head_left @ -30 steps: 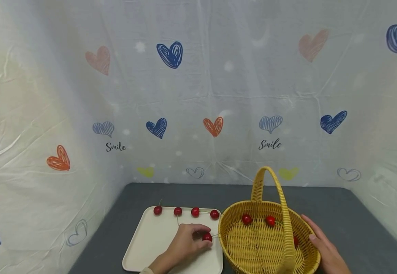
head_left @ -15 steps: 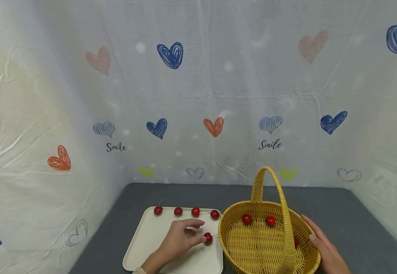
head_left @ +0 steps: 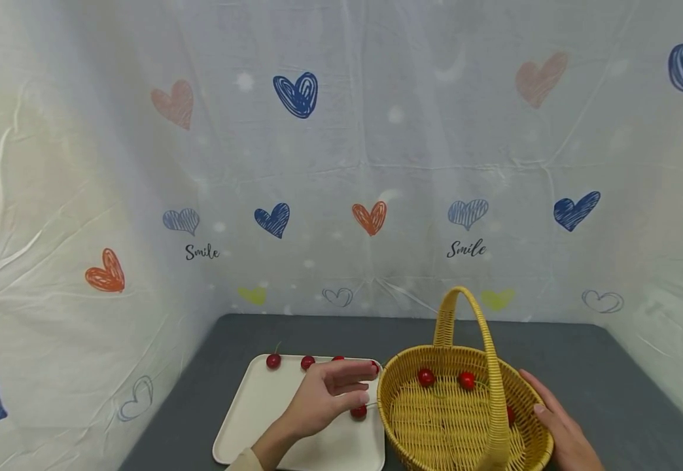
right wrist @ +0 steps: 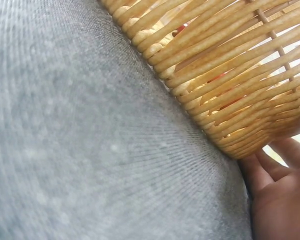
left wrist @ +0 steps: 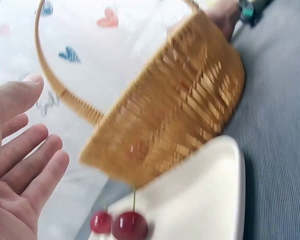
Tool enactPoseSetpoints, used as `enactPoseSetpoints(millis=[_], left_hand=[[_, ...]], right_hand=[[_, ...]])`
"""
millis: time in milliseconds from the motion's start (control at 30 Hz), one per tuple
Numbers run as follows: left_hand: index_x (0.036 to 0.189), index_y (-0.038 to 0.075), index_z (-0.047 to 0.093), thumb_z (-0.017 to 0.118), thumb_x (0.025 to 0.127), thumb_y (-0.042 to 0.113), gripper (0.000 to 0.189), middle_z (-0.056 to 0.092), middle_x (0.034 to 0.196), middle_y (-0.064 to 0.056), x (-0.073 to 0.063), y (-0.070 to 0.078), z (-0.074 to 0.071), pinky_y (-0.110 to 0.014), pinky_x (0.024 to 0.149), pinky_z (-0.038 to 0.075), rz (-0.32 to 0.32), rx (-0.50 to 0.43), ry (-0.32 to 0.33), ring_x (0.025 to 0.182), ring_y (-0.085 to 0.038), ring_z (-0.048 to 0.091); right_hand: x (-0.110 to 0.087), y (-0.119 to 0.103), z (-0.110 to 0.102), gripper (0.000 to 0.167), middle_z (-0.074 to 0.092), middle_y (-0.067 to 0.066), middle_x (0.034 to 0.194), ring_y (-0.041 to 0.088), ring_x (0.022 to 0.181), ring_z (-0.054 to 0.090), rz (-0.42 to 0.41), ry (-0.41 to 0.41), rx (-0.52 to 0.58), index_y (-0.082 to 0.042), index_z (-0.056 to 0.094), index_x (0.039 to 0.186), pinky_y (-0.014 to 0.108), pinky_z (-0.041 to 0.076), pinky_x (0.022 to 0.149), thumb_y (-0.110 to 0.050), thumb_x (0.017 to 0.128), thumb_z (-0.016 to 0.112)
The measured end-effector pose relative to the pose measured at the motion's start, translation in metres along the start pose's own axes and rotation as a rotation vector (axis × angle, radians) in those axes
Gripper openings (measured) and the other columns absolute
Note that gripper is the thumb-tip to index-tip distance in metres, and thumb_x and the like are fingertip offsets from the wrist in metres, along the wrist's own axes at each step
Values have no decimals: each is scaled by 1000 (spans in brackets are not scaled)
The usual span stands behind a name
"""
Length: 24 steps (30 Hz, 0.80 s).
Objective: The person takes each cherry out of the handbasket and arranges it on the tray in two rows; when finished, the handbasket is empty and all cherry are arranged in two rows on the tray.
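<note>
- Head view: the left hand (head_left: 320, 398), holding nothing, hovers over the tray (head_left: 259, 412), its thumb near a cherry (head_left: 358, 413); other cherries (head_left: 273, 361) line the edge beyond its fingers. Between both hands the basket (head_left: 430, 425) stands on the counter (head_left: 600, 366), perhaps set against the tray to shorten the reach; cherries lie inside. The right hand (head_left: 564, 428) rests on its side, seemingly to steady it.
- Left wrist view: fingers extended and free, two cherries below them.
- Right wrist view: fingers laid along the basket's outer wall; how firmly, I cannot tell.
</note>
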<state>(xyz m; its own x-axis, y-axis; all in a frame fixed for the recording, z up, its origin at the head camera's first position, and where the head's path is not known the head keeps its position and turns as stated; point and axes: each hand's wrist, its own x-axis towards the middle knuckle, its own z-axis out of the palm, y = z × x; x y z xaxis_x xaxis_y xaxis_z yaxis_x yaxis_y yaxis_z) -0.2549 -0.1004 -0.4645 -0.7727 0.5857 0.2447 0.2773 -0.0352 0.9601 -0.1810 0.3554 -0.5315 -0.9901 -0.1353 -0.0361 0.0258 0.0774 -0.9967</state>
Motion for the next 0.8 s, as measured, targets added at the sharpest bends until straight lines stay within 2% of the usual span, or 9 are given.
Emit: enactPoseSetpoints(millis=[100, 333, 433, 533, 600, 700, 800], left_hand=[[150, 1, 64, 75, 104, 10, 48, 64, 150, -30, 9, 5, 14, -31, 107, 60, 26, -50, -50, 136, -33, 69], [149, 7, 68, 74, 105, 10, 44, 69, 148, -19, 36, 11, 56, -32, 108, 60, 31, -113, -151, 130, -14, 72], [147, 6, 69, 75, 104, 9, 44, 71, 146, -20, 48, 12, 76, -31, 107, 61, 27, -115, -173, 127, -13, 74], [146, 4, 70, 76, 103, 9, 44, 73, 143, -19, 58, 13, 95, -28, 105, 61, 38, -88, -181, 125, -16, 75], [145, 4, 70, 77, 103, 9, 43, 74, 141, -15, 65, 13, 107, -25, 102, 60, 55, -46, -185, 124, -16, 76], [144, 8, 72, 78, 103, 11, 42, 77, 139, -7, 74, 12, 124, -22, 100, 60, 76, 28, -192, 122, -12, 76], [144, 9, 72, 77, 103, 11, 41, 78, 136, -1, 83, 11, 139, -20, 97, 60, 75, 88, -194, 117, -5, 75]], right_hand=[[0, 0, 0, 67, 45, -19, 142, 10, 119, 73, 6, 3, 0, -23, -8, 177, 45, 66, 91, -42, 122, 25], [0, 0, 2, 68, 40, -10, 148, 8, 119, 72, 15, 18, -1, -20, -6, 178, 44, 66, 91, -43, 122, 26], [0, -1, 4, 68, 38, 1, 155, 7, 117, 73, 10, 31, -5, -19, -5, 178, 44, 66, 90, -42, 122, 26], [0, -2, 7, 67, 25, 23, 167, 4, 115, 72, -7, 37, -12, -17, -4, 178, 45, 67, 87, -40, 122, 26], [-1, -3, 9, 67, 13, 32, 171, 2, 114, 72, -8, 39, -5, -17, -4, 178, 45, 67, 86, -40, 122, 26], [-2, -4, 9, 67, 7, 38, 173, 2, 114, 72, -5, 29, 0, -18, -6, 177, 45, 67, 87, -40, 122, 24], [-4, -4, 8, 66, 8, 37, 174, 3, 114, 72, 13, 36, 0, -20, -4, 178, 45, 67, 87, -42, 122, 24]])
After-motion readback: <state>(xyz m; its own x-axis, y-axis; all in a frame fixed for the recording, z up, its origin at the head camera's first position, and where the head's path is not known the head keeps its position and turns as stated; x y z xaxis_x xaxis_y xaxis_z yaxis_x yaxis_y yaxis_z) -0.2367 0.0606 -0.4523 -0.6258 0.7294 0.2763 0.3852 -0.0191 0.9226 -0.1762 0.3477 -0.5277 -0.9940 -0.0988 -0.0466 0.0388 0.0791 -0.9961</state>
